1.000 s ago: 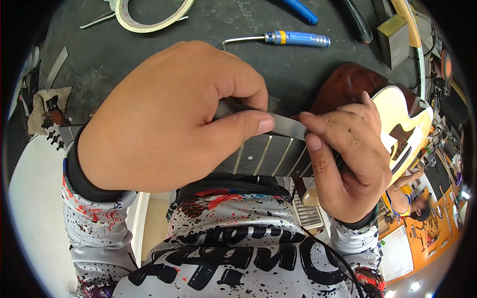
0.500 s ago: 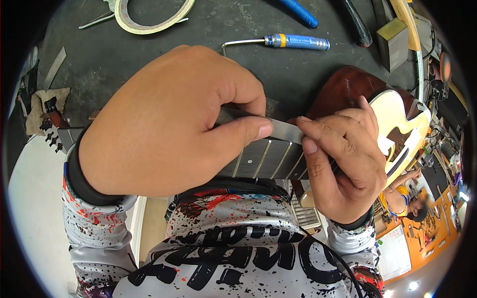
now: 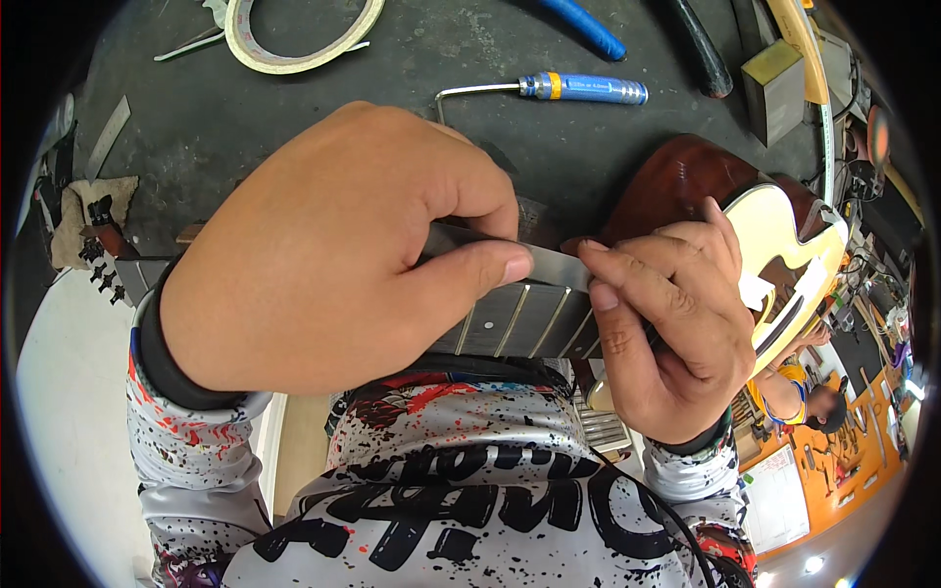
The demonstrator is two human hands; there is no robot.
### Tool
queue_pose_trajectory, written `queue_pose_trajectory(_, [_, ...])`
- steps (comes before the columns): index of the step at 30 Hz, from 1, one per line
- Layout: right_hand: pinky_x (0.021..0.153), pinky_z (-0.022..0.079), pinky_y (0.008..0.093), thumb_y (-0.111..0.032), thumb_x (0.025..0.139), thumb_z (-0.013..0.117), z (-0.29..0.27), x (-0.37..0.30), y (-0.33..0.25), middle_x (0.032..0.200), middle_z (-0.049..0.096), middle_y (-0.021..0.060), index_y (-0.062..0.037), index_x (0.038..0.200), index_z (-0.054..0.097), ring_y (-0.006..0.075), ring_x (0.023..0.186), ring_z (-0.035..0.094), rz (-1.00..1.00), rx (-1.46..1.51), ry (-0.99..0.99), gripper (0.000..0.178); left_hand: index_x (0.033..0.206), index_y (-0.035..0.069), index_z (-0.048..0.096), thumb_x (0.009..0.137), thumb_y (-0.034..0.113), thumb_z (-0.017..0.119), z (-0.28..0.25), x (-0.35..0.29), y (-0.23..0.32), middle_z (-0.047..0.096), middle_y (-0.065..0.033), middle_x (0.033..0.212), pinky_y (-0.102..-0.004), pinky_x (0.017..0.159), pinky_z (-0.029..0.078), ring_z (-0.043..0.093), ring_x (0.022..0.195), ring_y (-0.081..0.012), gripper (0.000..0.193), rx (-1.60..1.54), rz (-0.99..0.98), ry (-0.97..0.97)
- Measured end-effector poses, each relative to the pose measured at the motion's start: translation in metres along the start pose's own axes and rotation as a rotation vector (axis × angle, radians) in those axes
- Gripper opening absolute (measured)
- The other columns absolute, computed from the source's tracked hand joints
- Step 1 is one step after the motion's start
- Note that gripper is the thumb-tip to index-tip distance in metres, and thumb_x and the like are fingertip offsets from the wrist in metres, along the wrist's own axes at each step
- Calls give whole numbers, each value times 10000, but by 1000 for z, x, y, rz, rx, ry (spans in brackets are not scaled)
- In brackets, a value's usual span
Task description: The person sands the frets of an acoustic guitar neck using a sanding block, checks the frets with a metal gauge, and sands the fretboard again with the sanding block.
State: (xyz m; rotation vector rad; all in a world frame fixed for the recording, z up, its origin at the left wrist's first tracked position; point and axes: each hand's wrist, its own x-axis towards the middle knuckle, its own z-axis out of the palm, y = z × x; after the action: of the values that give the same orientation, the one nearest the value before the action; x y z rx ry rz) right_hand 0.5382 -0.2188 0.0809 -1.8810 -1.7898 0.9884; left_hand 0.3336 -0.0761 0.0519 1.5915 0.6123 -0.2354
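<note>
An acoustic guitar lies across in front of me. Its headstock (image 3: 101,238) is at the left, its pale top (image 3: 769,208) at the right. Above its dark fretboard (image 3: 510,321) is a thin, flat metal strip (image 3: 557,267), standing on edge or tilted; I cannot tell whether it touches the frets. My left hand (image 3: 338,260) pinches the strip between thumb and curled forefinger and covers much of the neck. My right hand (image 3: 681,318) grips the strip's other end between thumb and fingertips. Both ends of the strip are hidden by my hands.
Beyond the guitar, a blue-handled hex driver (image 3: 583,88), a tape roll (image 3: 238,44) and a metal block (image 3: 777,98) lie on the dark bench (image 3: 412,59). A steel ruler (image 3: 108,137) is at the left. Another person (image 3: 799,397) is at the far right, near an orange tool board (image 3: 853,470).
The whole view has shifted very slightly. Both hands keep their hold on the metal strip, and it has hardly moved against the fretboard.
</note>
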Motion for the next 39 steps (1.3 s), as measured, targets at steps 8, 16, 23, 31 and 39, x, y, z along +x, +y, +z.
queue_pose_trajectory(8, [1100,378,482,38,784,752,1,0,-1,876,724,63,-37,1025,798,232,860,643,4,12,-2,257,803,-24,669,872,53,751,4,-2,-6,683,-104,784,-326,643,486,651,703,-223,132,-38,84,62])
queue_pose_trajectory(16, [1082,385,476,35,778,743,2,1,1,860,721,68,-22,1011,794,234,850,642,-8,21,1,245,796,-27,669,867,46,751,5,-3,-7,685,-110,783,-325,642,488,653,702,-222,131,-79,92,81])
queue_pose_trajectory(23, [1071,390,470,43,788,734,4,0,1,858,721,66,-22,1011,792,230,845,639,-3,8,14,239,788,-28,674,865,50,754,3,-3,-5,690,-113,770,-330,639,492,658,700,-222,136,-50,55,60])
queue_pose_trajectory(31, [1069,391,481,54,789,730,4,1,-1,869,725,64,-26,1021,790,230,846,640,-3,15,12,253,792,-24,685,864,60,760,3,-3,-5,695,-111,773,-326,637,496,667,701,-221,133,-48,55,66])
queue_pose_trajectory(39, [1068,391,483,49,789,734,4,0,-2,875,727,64,-31,1019,793,232,853,641,-13,13,15,251,799,-23,689,860,59,761,4,-5,-7,699,-107,782,-326,639,499,670,701,-221,125,-55,77,75])
